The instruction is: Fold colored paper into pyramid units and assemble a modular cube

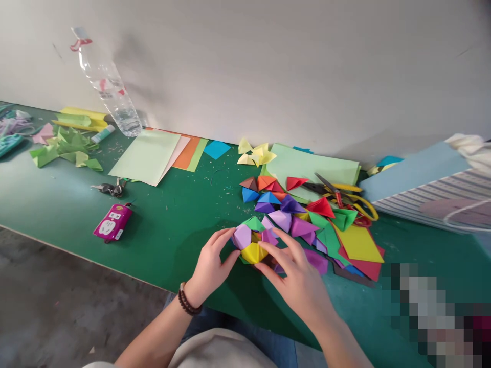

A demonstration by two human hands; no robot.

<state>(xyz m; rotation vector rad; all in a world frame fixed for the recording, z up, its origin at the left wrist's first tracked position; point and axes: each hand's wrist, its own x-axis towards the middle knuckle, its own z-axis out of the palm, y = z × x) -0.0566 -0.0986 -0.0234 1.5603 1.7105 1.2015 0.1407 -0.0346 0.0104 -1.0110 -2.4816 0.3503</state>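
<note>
Sitting between left grip (213, 266), right grip (301, 278): origami cluster (252, 249)

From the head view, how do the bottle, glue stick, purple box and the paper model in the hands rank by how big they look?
1. Bottle
2. Paper model; nearness to the camera may enlarge it
3. Purple box
4. Glue stick
</note>
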